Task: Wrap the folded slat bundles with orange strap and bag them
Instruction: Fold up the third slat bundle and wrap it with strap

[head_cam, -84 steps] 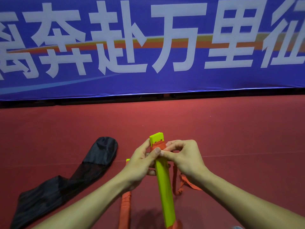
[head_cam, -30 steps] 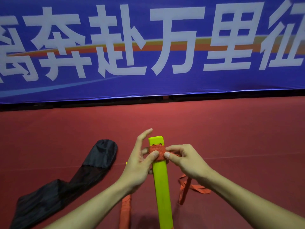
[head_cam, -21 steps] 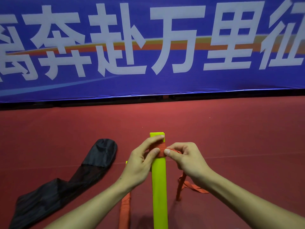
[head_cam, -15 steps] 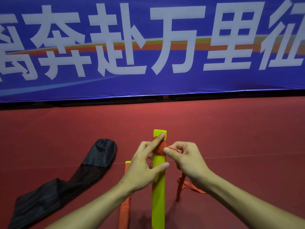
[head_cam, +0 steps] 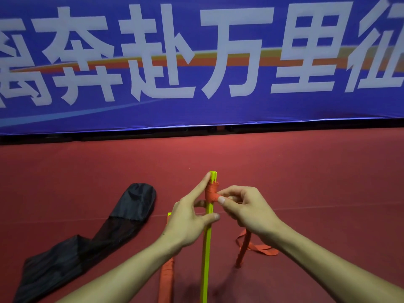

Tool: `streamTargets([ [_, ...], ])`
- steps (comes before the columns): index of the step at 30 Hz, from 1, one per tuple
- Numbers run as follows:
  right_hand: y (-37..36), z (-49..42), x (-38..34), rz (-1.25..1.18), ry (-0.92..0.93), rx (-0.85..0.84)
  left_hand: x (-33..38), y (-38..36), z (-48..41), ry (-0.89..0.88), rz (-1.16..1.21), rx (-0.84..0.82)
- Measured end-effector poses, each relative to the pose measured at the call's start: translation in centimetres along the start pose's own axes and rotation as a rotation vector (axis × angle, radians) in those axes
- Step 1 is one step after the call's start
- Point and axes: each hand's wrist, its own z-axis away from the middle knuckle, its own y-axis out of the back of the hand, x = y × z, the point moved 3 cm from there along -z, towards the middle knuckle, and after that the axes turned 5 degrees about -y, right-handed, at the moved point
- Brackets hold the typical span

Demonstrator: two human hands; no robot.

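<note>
1. blue lettered fabric banner (head_cam: 218,112) fills the upper frame;
2. black fabric bag (head_cam: 87,237) lies lower left;
3. yellow-green folded slat bundle (head_cam: 206,254) stands lower centre, left hand (head_cam: 185,221) gripping it;
4. right hand (head_cam: 247,211) pinches orange woven strap (head_cam: 211,192) wound near its top

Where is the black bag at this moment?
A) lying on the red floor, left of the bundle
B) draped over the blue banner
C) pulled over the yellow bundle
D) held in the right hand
A: the black bag lies flat on the red floor, left of the yellow bundle and apart from it.
</note>
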Motion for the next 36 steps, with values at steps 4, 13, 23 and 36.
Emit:
streamTargets([
  [4,0.57,0.19,-0.29,-0.064,0.005,-0.004,-0.39,0.38,0.26,0.053,0.110,-0.024],
  [13,0.74,0.11,-0.05,-0.065,-0.038,-0.043,-0.38,0.16,0.57,0.138,0.320,-0.062],
  [23,0.36,0.07,0.16,-0.143,-0.251,-0.163,-0.76,0.13,0.70,0.185,0.379,-0.055],
  [36,1.04,0.10,-0.59,0.156,0.109,0.009,-0.31,-0.06,0.43,0.211,0.496,-0.087],
])
